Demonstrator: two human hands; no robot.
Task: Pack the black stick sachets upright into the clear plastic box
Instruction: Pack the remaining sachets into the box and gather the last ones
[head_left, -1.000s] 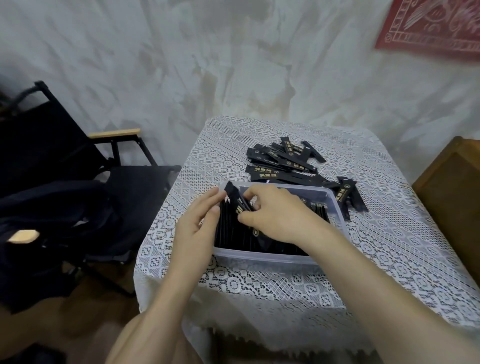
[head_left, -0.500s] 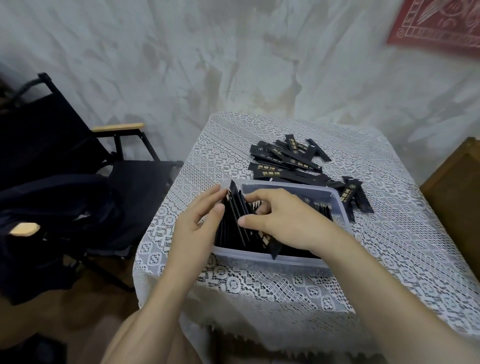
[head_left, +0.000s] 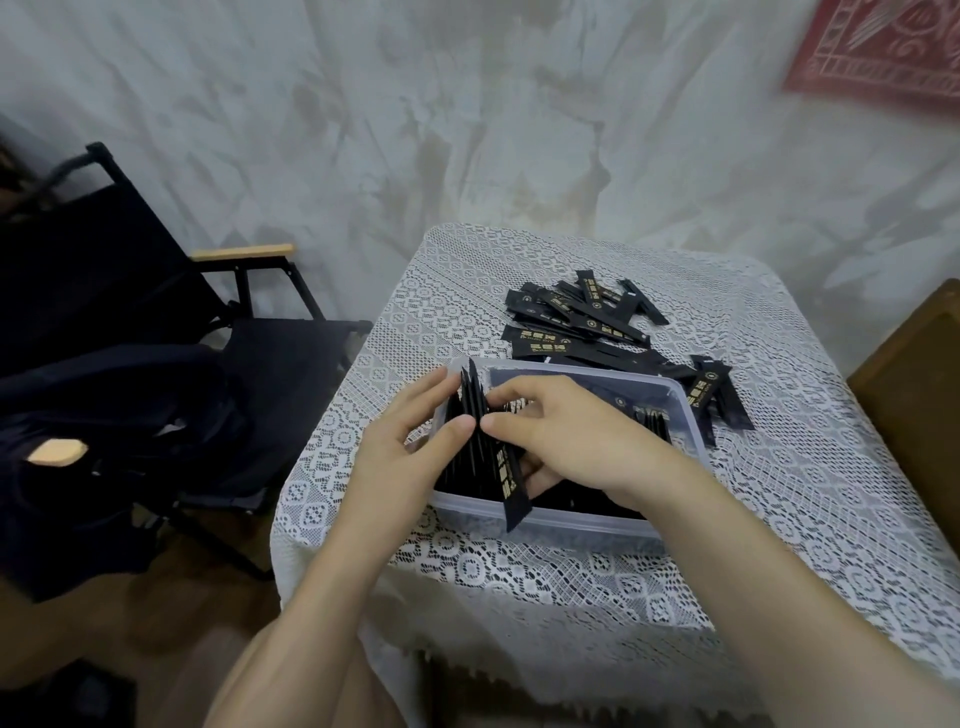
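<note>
**Sachets bunched at the box's left end**

Your left hand (head_left: 400, 457) presses straight fingers against the upright black stick sachets (head_left: 474, 397) in the clear plastic box (head_left: 571, 522) on the counter (head_left: 779, 519). Your right hand (head_left: 566, 436) pinches a tilted sachet (head_left: 511, 483) that overhangs the near wall. Loose sachets (head_left: 571, 322) lie just behind the box.

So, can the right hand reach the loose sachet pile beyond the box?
Probably yes: the loose sachet pile lies just past the clear box, nothing standing between; the right hand is only busy inside it.
</note>
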